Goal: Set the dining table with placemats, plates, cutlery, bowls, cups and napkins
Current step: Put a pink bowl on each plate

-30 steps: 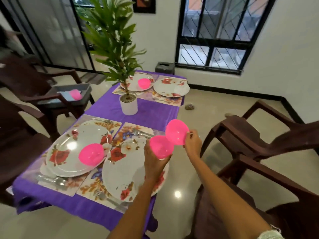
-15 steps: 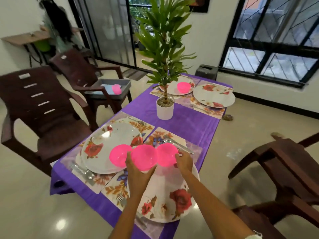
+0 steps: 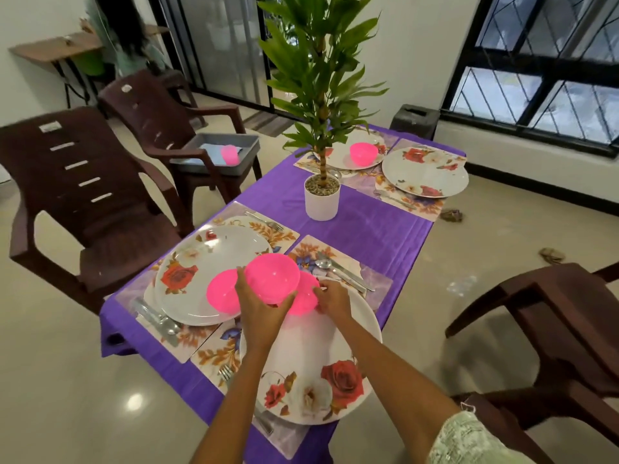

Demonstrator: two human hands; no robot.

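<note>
My left hand (image 3: 259,308) grips a pink bowl (image 3: 272,277) from below, held above the near end of the table. My right hand (image 3: 331,301) pinches the rim of a second pink bowl (image 3: 304,298) low over the far edge of the near floral plate (image 3: 311,366). A third pink bowl (image 3: 221,294) sits on the left floral plate (image 3: 201,272). A fourth pink bowl (image 3: 363,153) rests on a far plate (image 3: 338,157). The far right plate (image 3: 424,172) carries no bowl. Placemats and cutlery (image 3: 345,272) lie under and beside the plates.
A potted plant (image 3: 322,195) stands mid-table on the purple cloth (image 3: 368,229). A grey tray (image 3: 217,155) holding a pink cup (image 3: 230,154) sits on a brown chair at left. More brown chairs (image 3: 83,195) flank the table, one at right (image 3: 552,323).
Both hands have come down and forward with their bowls; the right-hand bowl has sunk to the near plate's far edge. The view has swung left and closer to the table.
</note>
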